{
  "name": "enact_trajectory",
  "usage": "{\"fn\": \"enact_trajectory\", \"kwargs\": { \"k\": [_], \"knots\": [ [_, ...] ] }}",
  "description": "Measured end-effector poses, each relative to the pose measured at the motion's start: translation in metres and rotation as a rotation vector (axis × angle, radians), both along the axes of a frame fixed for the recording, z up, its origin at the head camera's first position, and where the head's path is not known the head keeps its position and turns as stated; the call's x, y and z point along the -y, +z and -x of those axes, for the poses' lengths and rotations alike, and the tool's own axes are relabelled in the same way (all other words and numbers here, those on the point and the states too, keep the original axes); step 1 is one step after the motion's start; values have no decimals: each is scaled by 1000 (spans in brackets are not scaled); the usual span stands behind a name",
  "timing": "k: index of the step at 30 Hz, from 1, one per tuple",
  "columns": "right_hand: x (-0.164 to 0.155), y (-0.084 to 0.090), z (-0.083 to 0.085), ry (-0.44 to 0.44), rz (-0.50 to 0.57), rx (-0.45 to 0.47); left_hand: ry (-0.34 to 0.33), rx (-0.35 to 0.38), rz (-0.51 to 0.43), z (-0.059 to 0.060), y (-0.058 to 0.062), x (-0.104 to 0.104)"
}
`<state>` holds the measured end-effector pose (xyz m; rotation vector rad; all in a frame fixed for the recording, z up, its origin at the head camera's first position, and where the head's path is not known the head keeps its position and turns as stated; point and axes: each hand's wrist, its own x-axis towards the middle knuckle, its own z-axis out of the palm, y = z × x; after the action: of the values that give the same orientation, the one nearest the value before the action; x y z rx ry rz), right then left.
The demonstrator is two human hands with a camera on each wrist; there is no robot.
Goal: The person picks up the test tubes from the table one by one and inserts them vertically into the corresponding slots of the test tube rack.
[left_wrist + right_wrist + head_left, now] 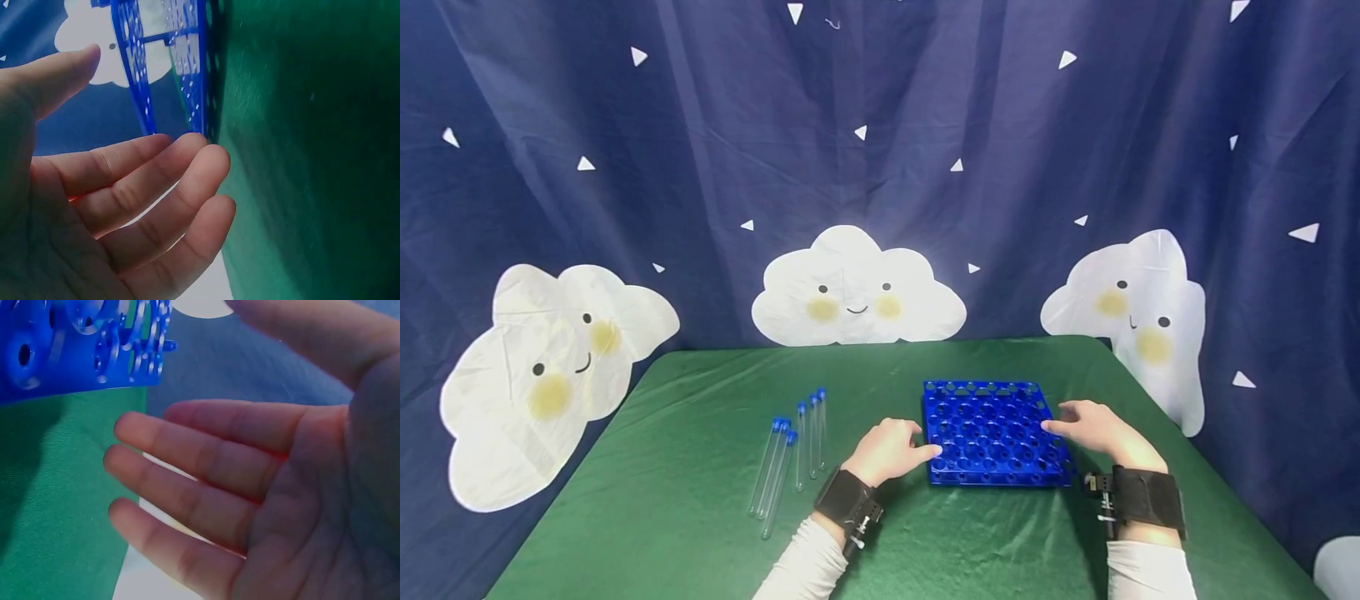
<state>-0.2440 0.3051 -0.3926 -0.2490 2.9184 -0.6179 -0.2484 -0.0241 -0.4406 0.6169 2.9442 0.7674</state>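
Observation:
A blue test tube rack [992,435] with rows of round holes stands on the green table, between the two hands. My left hand [887,450] is at its left side with loosely bent fingers; the left wrist view shows the fingertips [215,159] close to the rack's edge [201,69], and whether they touch cannot be told. Beside the right side is my right hand [1105,432], its thumb pointing towards the rack. In the right wrist view its fingers [187,456] are extended and apart from the rack [81,362]. Neither hand holds anything.
Left of the left hand, three clear test tubes with blue caps [769,471] lie side by side, with three more capped tubes [813,437] just right of them. A dark blue curtain [880,100] with white clouds hangs behind the green tablecloth [685,467].

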Motion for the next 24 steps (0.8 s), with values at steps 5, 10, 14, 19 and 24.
{"fn": "enact_trajectory", "kwargs": {
  "k": [5, 10, 14, 19, 24],
  "knots": [
    [-2, -4, 4, -15, -34, 27, -19, 0, 30, 1, -6, -5],
    [1, -11, 8, -15, -31, 25, -37, 17, 37, 1, -10, -7],
    [5, -14, 8, -13, -31, 0, -49, 22, 16, 1, -11, -7],
    [10, -18, 6, -18, -13, -36, -65, 24, -21, 1, -12, -7],
    [13, -19, 5, -24, 4, -59, -79, 24, -44, 2, -13, -7]
  ]
}}
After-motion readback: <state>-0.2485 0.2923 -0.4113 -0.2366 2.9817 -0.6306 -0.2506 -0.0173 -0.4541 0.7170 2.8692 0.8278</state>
